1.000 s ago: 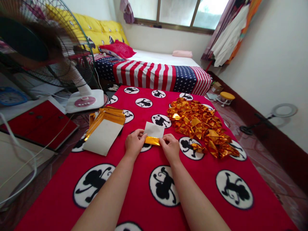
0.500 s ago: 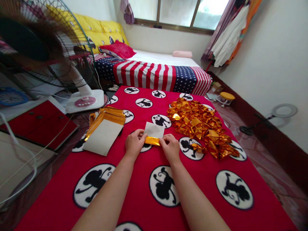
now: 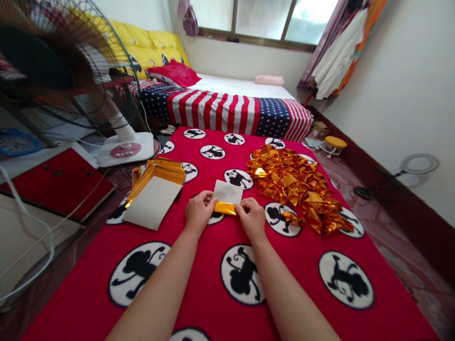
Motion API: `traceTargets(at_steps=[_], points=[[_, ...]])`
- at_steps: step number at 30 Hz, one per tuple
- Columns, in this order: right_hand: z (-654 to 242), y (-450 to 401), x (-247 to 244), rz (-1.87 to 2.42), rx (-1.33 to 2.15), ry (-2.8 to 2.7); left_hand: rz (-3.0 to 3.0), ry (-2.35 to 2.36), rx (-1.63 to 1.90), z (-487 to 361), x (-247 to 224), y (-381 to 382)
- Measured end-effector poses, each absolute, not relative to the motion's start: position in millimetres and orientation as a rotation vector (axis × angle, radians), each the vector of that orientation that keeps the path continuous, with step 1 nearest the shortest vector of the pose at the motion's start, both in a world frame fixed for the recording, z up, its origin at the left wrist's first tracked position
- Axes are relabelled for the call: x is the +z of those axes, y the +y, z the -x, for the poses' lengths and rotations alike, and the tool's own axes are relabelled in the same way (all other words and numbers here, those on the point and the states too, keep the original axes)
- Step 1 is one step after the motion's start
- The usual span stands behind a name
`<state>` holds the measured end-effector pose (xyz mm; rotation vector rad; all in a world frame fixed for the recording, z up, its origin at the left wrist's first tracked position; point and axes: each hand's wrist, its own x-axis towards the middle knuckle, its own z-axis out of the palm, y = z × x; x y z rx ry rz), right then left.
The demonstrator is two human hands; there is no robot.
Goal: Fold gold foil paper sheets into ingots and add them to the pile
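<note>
Between my hands lies a small sheet of gold foil paper [image 3: 228, 192], pale grey side up, with its near edge folded over into a shiny gold strip. My left hand [image 3: 200, 210] pinches the left end of that strip. At the right end, my right hand [image 3: 251, 217] pinches it between thumb and fingers. Left of my hands rests a stack of foil sheets [image 3: 152, 201], the top one grey side up, with gold edges showing behind. To the right spreads a pile of folded gold foil pieces [image 3: 289, 177]; one loose piece [image 3: 293, 218] sits nearest my right hand.
A red cloth with monkey circles [image 3: 295, 279] covers the table. A fan [image 3: 124, 149] stands at the left, its blades blurred, beside a red box [image 3: 57, 180]. Beyond the table is a bed [image 3: 227, 111]. A yellow stool [image 3: 335, 141] and a ring stand [image 3: 398, 175] are on the right-hand floor.
</note>
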<state>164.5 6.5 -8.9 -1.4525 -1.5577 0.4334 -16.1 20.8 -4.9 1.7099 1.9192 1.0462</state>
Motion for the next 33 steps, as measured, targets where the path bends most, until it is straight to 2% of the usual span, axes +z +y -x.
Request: traceTargets(at_steps=[33], points=[[-164.3,7.1,-9.5,1.457,0.432,-1.562,-1.7,1.923,1.024,16.1,-2.9,20.6]])
